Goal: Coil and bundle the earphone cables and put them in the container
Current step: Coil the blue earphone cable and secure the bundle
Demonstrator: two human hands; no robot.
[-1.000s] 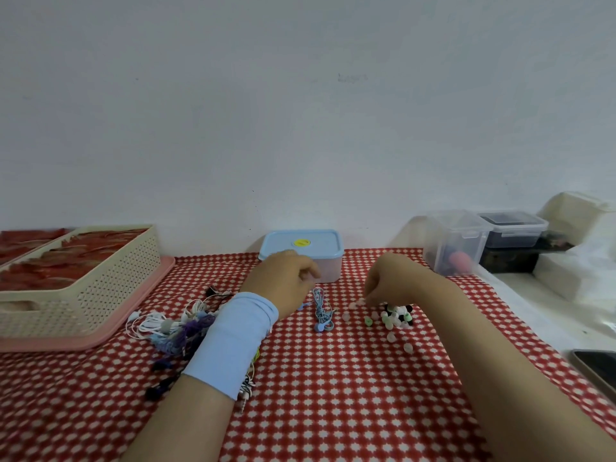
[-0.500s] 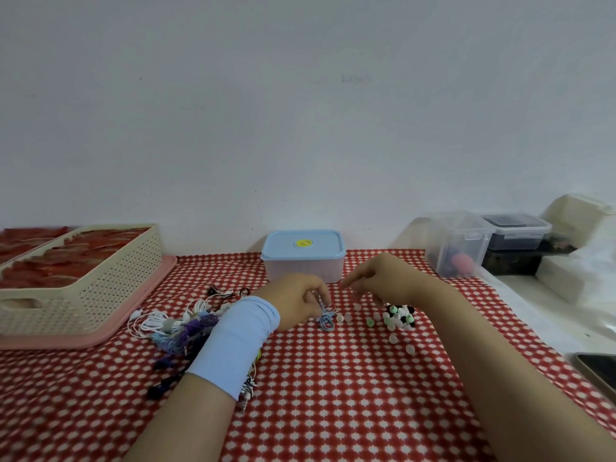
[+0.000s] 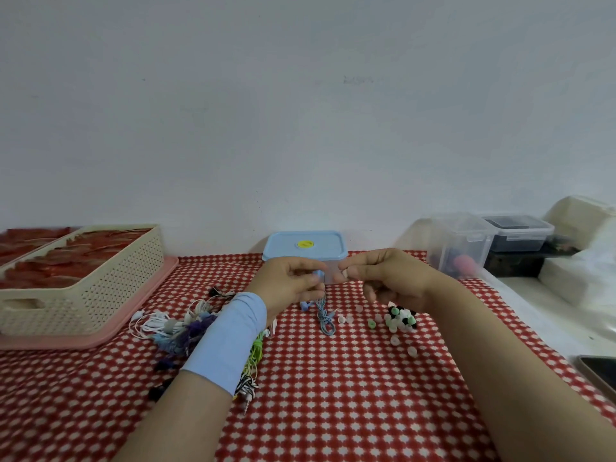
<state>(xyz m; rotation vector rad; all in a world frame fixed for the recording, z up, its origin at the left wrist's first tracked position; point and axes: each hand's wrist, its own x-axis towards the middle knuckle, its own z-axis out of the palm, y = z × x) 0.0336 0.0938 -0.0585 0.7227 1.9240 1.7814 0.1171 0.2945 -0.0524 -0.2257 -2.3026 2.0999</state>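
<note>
My left hand (image 3: 290, 283), with a light blue wristband, pinches the top of a blue earphone cable (image 3: 325, 316) that hangs down in a bundle onto the red checked cloth. My right hand (image 3: 390, 278) is raised beside it, thumb and forefinger pinching something small that I cannot make out. A heap of tangled earphones (image 3: 173, 328), white, blue and purple, lies to the left, with green and zebra-striped cables (image 3: 251, 368) partly hidden under my left forearm. The container with a light blue lid (image 3: 305, 245) stands shut just behind my hands.
Loose ear tips (image 3: 398, 320), white, green and black, are scattered under my right hand. A cream perforated basket (image 3: 86, 288) sits on a pink tray at left. Clear plastic boxes (image 3: 461, 243) stand at the back right. A phone (image 3: 600, 371) lies at the right edge.
Both hands have risen from the cloth and come together in front of the blue-lidded container. My left hand has lifted the blue cable's upper end.
</note>
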